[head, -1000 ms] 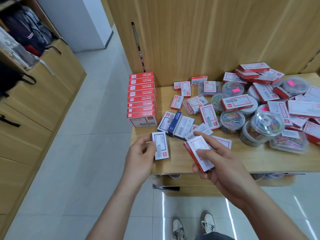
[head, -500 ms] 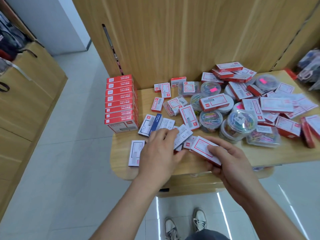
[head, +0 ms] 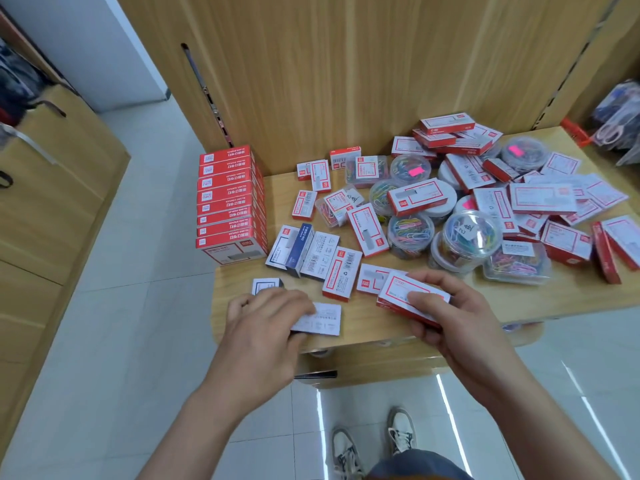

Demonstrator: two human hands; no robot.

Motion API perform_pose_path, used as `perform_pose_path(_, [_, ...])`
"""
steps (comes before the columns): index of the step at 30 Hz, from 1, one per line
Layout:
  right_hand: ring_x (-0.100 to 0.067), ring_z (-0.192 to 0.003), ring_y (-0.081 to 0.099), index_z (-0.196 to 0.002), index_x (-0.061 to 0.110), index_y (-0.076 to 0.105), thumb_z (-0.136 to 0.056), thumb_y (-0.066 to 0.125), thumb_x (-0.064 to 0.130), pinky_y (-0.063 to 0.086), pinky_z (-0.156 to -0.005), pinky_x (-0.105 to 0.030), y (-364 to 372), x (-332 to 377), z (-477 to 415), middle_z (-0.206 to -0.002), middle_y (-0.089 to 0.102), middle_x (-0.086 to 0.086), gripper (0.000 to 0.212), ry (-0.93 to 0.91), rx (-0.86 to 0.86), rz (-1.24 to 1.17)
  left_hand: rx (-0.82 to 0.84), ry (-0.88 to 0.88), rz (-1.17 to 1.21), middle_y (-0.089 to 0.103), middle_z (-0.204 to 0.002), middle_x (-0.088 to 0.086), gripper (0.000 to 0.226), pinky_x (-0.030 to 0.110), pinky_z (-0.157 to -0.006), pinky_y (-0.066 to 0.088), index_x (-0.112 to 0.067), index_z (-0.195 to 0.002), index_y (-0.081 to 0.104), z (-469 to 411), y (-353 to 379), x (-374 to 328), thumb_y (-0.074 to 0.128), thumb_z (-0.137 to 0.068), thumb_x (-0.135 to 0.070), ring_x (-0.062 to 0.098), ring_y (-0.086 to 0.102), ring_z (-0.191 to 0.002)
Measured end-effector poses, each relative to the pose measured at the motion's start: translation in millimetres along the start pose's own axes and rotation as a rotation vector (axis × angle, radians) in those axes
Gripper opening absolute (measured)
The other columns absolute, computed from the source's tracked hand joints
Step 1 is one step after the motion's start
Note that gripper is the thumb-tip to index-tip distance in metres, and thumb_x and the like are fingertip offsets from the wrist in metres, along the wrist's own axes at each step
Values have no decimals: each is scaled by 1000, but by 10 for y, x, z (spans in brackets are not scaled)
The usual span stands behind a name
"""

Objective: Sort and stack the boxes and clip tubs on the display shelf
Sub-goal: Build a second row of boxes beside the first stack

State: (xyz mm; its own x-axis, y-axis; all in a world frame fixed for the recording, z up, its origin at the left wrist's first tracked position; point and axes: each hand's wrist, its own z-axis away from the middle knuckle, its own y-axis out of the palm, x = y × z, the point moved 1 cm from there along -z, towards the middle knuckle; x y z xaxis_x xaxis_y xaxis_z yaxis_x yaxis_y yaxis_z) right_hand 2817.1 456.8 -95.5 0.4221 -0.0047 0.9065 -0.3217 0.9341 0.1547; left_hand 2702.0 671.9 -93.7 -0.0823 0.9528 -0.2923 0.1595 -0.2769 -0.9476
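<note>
Wooden shelf [head: 362,322] boards held lots of small boxes, with a wood wall behind. At the far left stood a tall stack of red boxes [head: 230,202]. Its white writing was upside down and too small to read. Clear clip tubs [head: 410,233] sat in the middle, and one had a pink sticker [head: 417,172]. At the near edge, the left hand [head: 266,327] pinched a white box [head: 320,318]. The right hand [head: 460,323] had its fingers curled around a red and white box [head: 401,292].

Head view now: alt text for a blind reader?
The right hand grips a flat red-and-white cardboard box and the left hand holds a small white cardboard box at a wooden display shelf strewn with loose boxes and clear plastic clip tubs.
</note>
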Motion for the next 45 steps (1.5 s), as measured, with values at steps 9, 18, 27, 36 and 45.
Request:
perform_pose_path(9, [-20, -52, 50, -97, 14, 67, -94, 47, 5, 34, -50, -26, -113, 3, 54, -80, 69, -15, 22, 31, -43, -39, 69, 165, -112, 60, -124, -11, 40, 37, -86, 42, -27, -123, 58, -703, 45, -571, 60, -83, -34, 19, 47, -110])
perform_pose_path(18, [-26, -48, 55, -101, 3, 62, -99, 38, 44, 43, -42, -26, -296, 55, 94, -79, 68, -26, 47, 55, -63, -179, 55, 208, 12, 66, -119, -3, 46, 35, -94, 44, -21, -123, 62, -936, 128, -562, 69, -79, -34, 20, 51, -113])
perform_pose_path(27, [-21, -49, 53, -98, 3, 65, -84, 42, 57, 41, -43, -26, -233, 113, 68, -72, 66, -21, 60, 3, 86, -89, -111, 103, 462, 58, -110, -28, 42, 7, -87, 42, -26, -114, 69, -621, -82, -742, 73, -71, -24, -12, 53, -103])
perform_pose_path(36, [-18, -60, 53, -99, 14, 65, -81, 64, 39, 41, -52, -27, -77, 82, 35, -77, 63, -13, 31, -28, 190, -112, -44, -103, 216, 49, -95, -12, 67, 22, -70, 41, -52, -131, 35, -476, 12, -961, 55, -68, -64, 8, 55, -90])
perform_pose_path(45, [-22, -65, 53, -98, 16, 68, -97, 50, 15, 40, -55, -26, -37, 70, 10, -77, 64, -10, 18, 19, 144, 3, 281, -121, 291, 48, -80, -28, 67, 11, -64, 33, -45, -123, 40, -574, -224, -981, 78, -68, -44, -12, 45, -81])
